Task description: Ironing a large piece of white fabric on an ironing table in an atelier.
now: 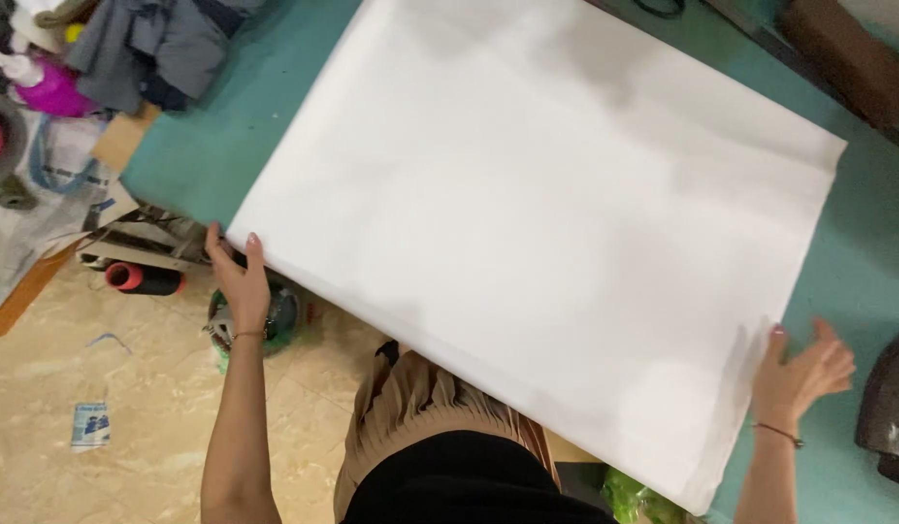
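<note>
Sewing workshop: thread spool (144, 278), cutting table (231, 136)

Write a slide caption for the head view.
Two hands, left hand and right hand, steady a white sheet on a teal table.

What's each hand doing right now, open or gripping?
Left hand: open, fingers at the corner of the large white folded fabric sheet.
Right hand: open, spread flat at the sheet's opposite edge.
</note>
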